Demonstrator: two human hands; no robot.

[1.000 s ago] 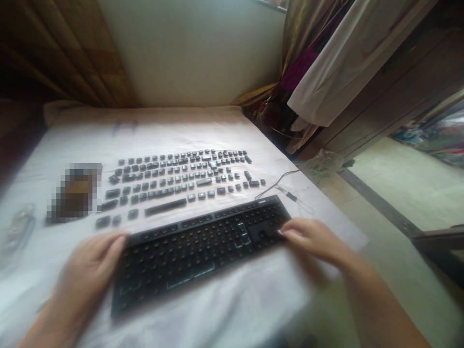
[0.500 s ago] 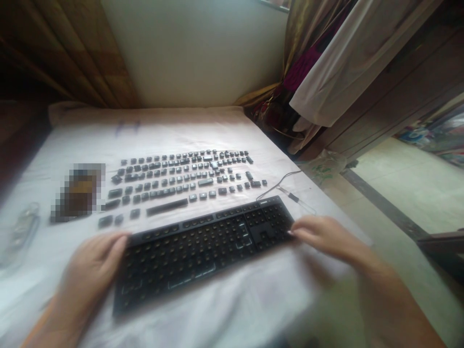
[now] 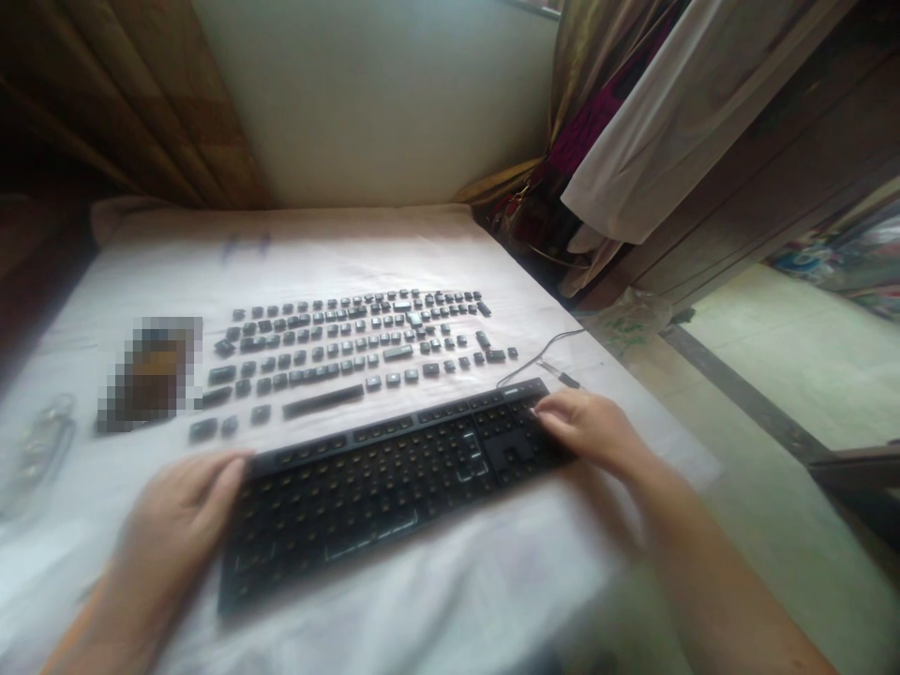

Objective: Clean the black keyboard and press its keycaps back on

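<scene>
A black keyboard base (image 3: 380, 473) with its keycaps off lies slightly slanted on the white cloth. My left hand (image 3: 175, 511) grips its left end, thumb along the top edge and the other fingers partly hidden. Over the number pad at the right end is my right hand (image 3: 587, 427), thumb and fingertips pinched together at the upper keys. Anything between those fingertips is too small to make out. Behind the base, loose black keycaps (image 3: 341, 352) lie in rows, with the long space bar (image 3: 323, 401) nearest.
A thin tool with a black grip (image 3: 566, 380) lies beyond my right hand, beside the cable (image 3: 538, 356). At left are a blurred-out item (image 3: 151, 375) and a clear packet-like thing (image 3: 42, 445). The table's right edge drops to a tiled floor (image 3: 759, 347).
My right hand has moved left and up from the keyboard's right edge onto the number pad, now partly covering the thin tool. The left hand and keyboard have stayed put.
</scene>
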